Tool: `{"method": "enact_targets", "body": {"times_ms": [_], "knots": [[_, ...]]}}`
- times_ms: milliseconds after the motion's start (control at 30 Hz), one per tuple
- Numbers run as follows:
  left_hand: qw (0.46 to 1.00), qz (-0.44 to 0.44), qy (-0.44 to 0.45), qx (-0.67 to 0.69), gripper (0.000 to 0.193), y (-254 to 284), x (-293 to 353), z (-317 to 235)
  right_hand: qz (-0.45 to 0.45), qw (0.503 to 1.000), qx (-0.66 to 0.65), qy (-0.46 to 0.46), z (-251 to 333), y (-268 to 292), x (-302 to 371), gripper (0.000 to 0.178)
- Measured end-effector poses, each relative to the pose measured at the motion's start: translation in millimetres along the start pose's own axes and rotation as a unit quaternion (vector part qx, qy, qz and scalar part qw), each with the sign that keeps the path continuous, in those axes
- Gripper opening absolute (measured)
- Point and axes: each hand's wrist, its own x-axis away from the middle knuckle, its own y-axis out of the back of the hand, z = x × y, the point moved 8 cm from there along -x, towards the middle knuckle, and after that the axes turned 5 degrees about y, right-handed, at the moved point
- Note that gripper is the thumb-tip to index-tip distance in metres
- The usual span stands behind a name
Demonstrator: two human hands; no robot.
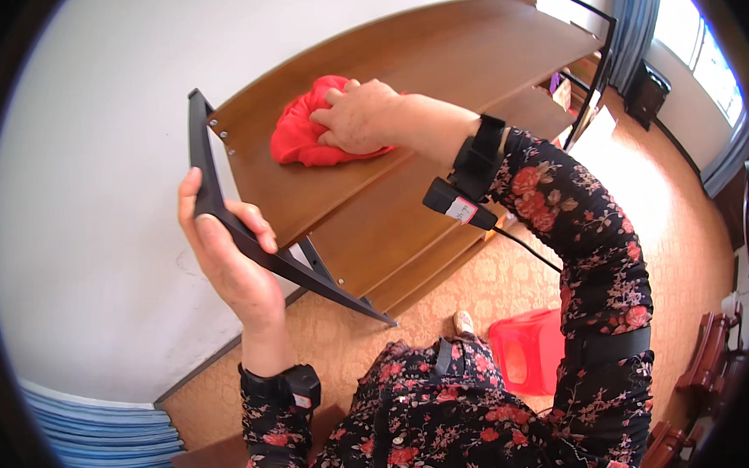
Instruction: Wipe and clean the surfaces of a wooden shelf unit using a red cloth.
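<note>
My left hand (237, 268) is wrapped round the black metal end frame (199, 133) of a brown wooden shelf unit, with the thumb and fingers on either side of the bar. On the unit's top board (451, 54) lies a bunched red cloth (297, 139), near the left end. My right hand (364, 119) rests on this cloth from above, its fingers bent into the folds. Part of the cloth is hidden beneath the palm. Below the top board a lower board (399, 229) shows.
A pale wall (100, 161) runs behind the unit. On the patterned floor a red plastic stool (551, 343) stands near my body. Blue curtain fabric (101, 433) hangs at lower left. Dark wooden furniture (708, 350) is at right, and a black box-shaped object (648, 94) stands by the window.
</note>
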Motion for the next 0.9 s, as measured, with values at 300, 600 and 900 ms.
{"method": "enact_targets", "body": {"times_ms": [300, 600, 900], "knots": [[0.996, 0.054, -0.064, -0.034, 0.053, -24.6, 32.4, -8.1, 0.021, 0.999, -0.039, 0.001, 3.7, -7.4, -27.6, 0.053], [0.991, 0.064, -0.099, -0.058, 0.057, -30.5, 50.3, -16.6, 0.01, 0.997, -0.006, 0.074, 46.9, 0.7, -26.8, 0.053], [0.989, 0.116, -0.04, 0.082, 0.073, -35.7, 66.2, 2.7, -0.149, 0.961, -0.076, 0.219, 40.5, -8.3, 128.1, 0.044]]}}
